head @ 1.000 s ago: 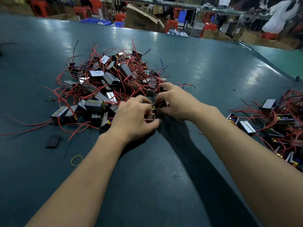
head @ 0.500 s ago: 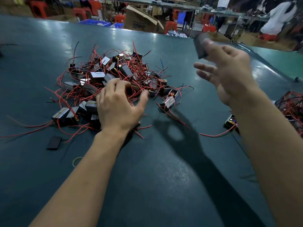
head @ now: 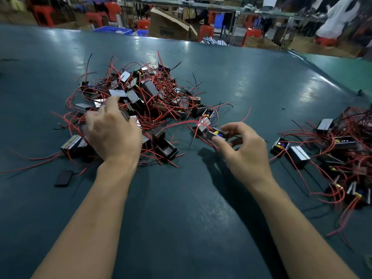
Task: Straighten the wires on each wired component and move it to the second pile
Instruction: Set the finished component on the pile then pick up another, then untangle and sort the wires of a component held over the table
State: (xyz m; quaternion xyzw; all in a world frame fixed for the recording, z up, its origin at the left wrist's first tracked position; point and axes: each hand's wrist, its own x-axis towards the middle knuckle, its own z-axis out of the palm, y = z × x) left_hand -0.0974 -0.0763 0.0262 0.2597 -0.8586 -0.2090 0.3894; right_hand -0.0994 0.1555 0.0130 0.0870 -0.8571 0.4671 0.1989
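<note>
Now | left hand: fingers spread, pressing into first pile | right hand: grip pinching component just right of that pile | second pile far right on worktop

A factory floor — a long green work table heaped with wired components. Behind stand cardboard boxes, red stools and blue crates.

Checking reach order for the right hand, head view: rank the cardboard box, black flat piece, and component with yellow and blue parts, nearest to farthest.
1. Component with yellow and blue parts: at the right hand's fingertips.
2. Black flat piece: near left, on the table.
3. Cardboard box: beyond the table's far edge.
</note>
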